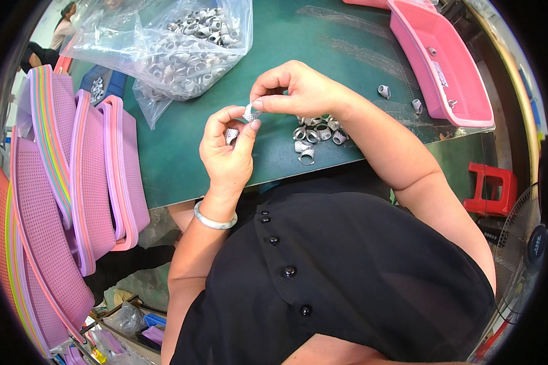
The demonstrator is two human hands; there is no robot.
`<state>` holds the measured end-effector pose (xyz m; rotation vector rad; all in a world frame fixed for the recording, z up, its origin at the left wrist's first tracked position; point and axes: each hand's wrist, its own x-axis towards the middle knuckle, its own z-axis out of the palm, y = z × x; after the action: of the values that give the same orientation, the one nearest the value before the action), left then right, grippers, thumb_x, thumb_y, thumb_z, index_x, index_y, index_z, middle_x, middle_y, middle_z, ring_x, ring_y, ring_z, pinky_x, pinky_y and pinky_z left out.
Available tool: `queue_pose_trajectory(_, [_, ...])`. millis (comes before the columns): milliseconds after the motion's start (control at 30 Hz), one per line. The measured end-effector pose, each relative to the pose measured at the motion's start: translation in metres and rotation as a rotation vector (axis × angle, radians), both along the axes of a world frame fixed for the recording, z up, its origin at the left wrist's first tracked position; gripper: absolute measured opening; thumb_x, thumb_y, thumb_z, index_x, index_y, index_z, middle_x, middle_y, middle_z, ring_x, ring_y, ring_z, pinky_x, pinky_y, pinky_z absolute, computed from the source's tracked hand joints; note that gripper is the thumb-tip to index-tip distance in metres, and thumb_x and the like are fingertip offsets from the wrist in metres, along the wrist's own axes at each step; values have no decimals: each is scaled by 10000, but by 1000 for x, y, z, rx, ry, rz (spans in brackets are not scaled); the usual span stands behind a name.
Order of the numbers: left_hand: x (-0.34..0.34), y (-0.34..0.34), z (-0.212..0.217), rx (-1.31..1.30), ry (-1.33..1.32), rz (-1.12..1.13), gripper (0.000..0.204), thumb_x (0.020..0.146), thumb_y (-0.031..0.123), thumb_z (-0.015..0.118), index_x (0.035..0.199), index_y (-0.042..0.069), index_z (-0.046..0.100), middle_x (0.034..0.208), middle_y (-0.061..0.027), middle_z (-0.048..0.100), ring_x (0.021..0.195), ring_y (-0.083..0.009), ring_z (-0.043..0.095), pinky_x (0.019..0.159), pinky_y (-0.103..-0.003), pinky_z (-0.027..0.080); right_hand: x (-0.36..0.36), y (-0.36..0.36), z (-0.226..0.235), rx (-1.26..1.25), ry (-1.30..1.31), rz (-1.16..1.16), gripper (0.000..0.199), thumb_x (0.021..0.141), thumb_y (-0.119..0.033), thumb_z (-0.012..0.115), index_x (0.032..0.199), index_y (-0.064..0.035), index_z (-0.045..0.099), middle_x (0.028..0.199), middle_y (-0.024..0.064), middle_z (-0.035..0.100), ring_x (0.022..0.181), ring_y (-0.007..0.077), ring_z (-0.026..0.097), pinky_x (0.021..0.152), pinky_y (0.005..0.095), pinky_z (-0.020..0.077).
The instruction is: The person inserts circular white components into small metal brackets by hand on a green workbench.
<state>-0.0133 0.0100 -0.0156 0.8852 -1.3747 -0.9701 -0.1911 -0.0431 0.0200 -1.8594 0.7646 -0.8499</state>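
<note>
Roughly upright, studded face leftward, one ring (248, 114) is pinched by left hand (228, 152) and right hand (301, 90); the left's curled fingers hold another ring (231, 135); two loose rings (384, 92) lie near a basket (411, 55).

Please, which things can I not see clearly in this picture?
All in the head view:
Pinched metal ring: partly covered by the left fingers and right fingers.
Second ring: the left fingers hide part of it.
Bagged rings: overlap and the clear plastic bag hide their number.
Electric fan: cut off by the picture's dark edge.
</note>
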Motion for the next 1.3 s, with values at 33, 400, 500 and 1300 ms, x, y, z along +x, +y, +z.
queue_pose_trajectory(33, [0, 0, 0, -1, 6, -3, 243, 773, -17, 673, 983, 20, 554, 723, 24, 533, 609, -14, 446, 531, -148, 346, 0, 0, -1, -11, -19, -7, 160, 781, -154, 624, 806, 4, 638, 626, 21, 577, 591, 67, 503, 556, 241, 424])
queue_pose_trajectory(400, [-2, 0, 8, 17, 35, -28, 228, 794, -5, 655, 994, 6, 547, 782, 11, 555, 644, -19, 458, 559, -146, 369, -7, -2, 6, 22, 37, -9, 170, 837, -156, 581, 866, 1, 640, 706, 14, 607, 654, 67, 527, 609, 234, 439])
queue_pose_trajectory(500, [3, -11, 30, -109, -72, 35, 235, 786, 0, 660, 995, -4, 555, 848, -8, 565, 685, -38, 479, 609, -161, 398, -18, -10, 14, 28, 112, -111, 180, 868, -142, 558, 945, 7, 625, 768, 24, 621, 721, 81, 558, 651, 242, 462])
queue_pose_trajectory(1300, [-8, -25, 44, -133, -363, -127, 122, 809, 71, 639, 899, -6, 612, 799, -49, 596, 596, -74, 520, 498, -194, 410, -35, -29, -7, -151, 756, -297, 141, 720, -64, 626, 854, -19, 625, 719, 115, 604, 879, 283, 570, 759, 383, 451])
